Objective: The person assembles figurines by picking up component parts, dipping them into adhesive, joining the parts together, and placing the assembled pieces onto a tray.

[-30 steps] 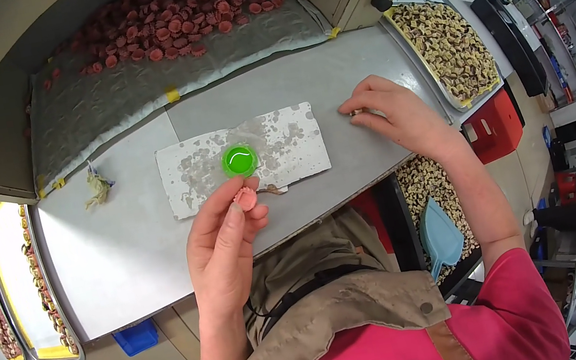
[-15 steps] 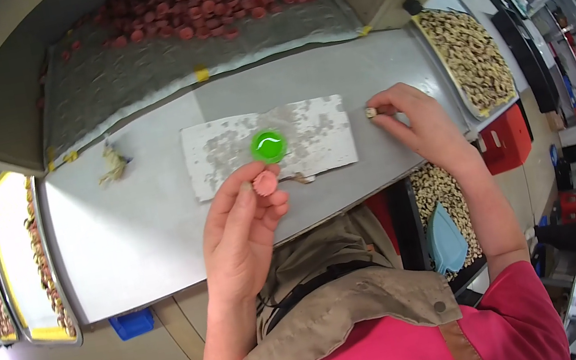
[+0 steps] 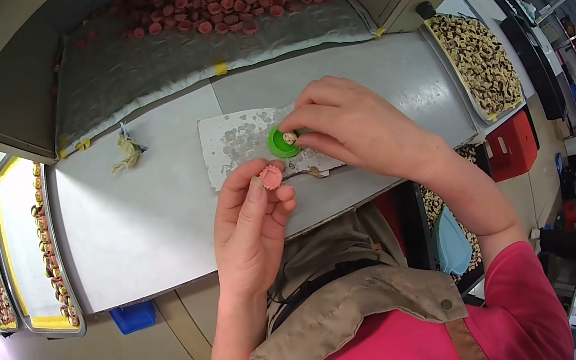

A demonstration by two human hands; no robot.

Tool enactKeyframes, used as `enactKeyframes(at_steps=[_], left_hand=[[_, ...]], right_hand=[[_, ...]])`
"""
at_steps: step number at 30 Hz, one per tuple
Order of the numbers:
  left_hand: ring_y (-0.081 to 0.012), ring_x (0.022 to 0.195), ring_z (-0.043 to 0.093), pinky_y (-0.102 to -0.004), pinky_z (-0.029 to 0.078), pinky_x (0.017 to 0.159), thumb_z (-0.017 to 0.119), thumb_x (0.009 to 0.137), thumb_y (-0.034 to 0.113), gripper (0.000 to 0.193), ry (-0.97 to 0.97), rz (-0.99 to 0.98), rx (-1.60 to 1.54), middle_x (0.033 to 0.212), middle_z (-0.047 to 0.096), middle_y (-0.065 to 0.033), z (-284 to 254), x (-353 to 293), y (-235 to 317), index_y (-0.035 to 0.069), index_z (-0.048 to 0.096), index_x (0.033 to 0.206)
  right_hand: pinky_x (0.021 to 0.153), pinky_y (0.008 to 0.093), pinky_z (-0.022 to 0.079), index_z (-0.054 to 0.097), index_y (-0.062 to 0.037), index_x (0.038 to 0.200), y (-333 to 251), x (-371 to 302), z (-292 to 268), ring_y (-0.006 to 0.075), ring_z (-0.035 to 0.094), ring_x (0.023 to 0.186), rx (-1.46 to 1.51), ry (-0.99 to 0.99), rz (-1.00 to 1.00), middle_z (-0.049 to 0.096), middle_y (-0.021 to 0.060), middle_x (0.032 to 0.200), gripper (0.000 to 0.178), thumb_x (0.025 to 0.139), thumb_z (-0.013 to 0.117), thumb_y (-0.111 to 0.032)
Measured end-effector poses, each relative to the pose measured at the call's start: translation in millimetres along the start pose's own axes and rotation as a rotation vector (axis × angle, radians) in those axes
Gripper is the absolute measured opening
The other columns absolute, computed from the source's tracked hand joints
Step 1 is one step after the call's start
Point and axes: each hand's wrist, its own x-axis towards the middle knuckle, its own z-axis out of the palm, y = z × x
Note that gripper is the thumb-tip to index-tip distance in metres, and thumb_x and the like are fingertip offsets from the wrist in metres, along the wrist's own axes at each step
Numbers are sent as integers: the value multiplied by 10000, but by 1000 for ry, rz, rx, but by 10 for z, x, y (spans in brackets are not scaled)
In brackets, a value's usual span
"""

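My left hand (image 3: pixel 243 222) is closed on a small pink fluted cup (image 3: pixel 270 177), pinched between thumb and fingers, its opening facing up toward me. Just to the right and a little farther off, my right hand (image 3: pixel 367 127) pinches a small pale, dark-flecked sweet (image 3: pixel 290 137). That piece is at a round green dish (image 3: pixel 280 147); I cannot tell whether it touches the liquid or bottom inside. Under the dish lies a worn white board (image 3: pixel 220 145) with grey patches, partly covered by my right hand.
A heap of pink cups (image 3: pixel 219 7) lies on a grey sheet at the back. At right stands a tray of flecked pieces (image 3: pixel 479 61); below it is a bin with a light-blue scoop (image 3: pixel 453 243). Trays (image 3: pixel 17 228) stand at left. A crumpled cloth (image 3: pixel 129 150) lies on the table.
My right hand has come in from the table's right side to the green dish, carrying the small sweet. My left hand keeps hold of the pink cup. The view has shifted slightly.
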Motion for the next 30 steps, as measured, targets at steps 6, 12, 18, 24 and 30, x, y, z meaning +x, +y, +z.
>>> enactKeyframes(at_steps=[6,12,18,24,30], left_hand=[[-114,881,577,-256,472,802,529,904,117,294,42,26,-17,1092,562,-51,32,-14,14,47,492,1187],[-115,888,577,-252,472,810,564,873,66,331,40,67,-76,1080,558,-41,-4,-10,22,47,499,1197],[-121,890,580,-259,470,817,561,880,81,322,92,61,36,1060,564,-43,6,-5,41,57,489,1193],[-117,906,571,-255,463,824,560,884,90,303,120,66,68,1055,567,-40,136,18,-12,52,495,1178],[-106,895,545,-249,440,825,555,892,105,291,96,104,99,1050,569,-41,167,31,-55,52,498,1172]], right_hand=[[744,363,437,617,-73,956,-53,15,11,266,534,846,-50,-21,14,563,74,881,204,755,636,-100],[741,358,436,616,-73,939,-34,38,102,257,542,822,-75,2,-4,568,59,856,186,756,632,-104],[734,346,434,607,-85,911,-17,82,172,241,543,817,-134,-9,-43,556,44,838,171,744,637,-105],[735,337,424,590,-98,901,29,2,82,224,537,825,-159,-19,-54,543,31,837,165,743,631,-117],[730,333,423,591,-93,914,23,-70,39,220,537,820,-136,-1,-68,546,33,843,163,756,621,-119]])
